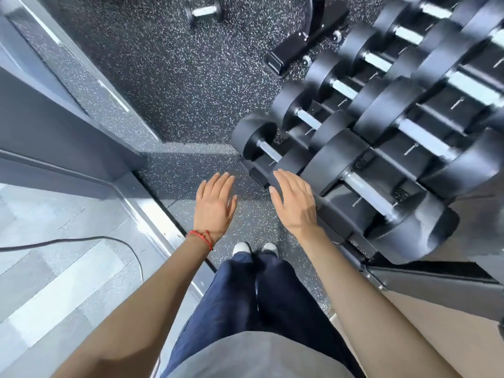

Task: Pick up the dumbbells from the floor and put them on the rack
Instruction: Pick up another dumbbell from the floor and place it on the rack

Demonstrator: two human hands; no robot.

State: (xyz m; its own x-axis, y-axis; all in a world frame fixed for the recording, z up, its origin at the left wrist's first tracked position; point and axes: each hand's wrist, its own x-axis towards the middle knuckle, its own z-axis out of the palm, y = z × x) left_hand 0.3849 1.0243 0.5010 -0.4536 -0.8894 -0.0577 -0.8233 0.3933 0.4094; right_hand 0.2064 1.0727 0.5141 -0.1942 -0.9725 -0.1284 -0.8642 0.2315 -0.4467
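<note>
Both hands hang palm-down with fingers straight and spread, each grip holding nothing: the left hand [215,203] over the speckled floor [169,85], the right hand [296,203] beside the rack [351,233]. One dumbbell [203,9] lies on the floor far off at 12 o'clock, well apart from both hands.

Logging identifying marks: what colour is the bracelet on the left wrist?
Red bracelet, seen in the head view.

You saw the floor dumbbell [203,9] cut by the top edge, rack [354,241] running off right, far racked dumbbells [436,36] blurred
</note>
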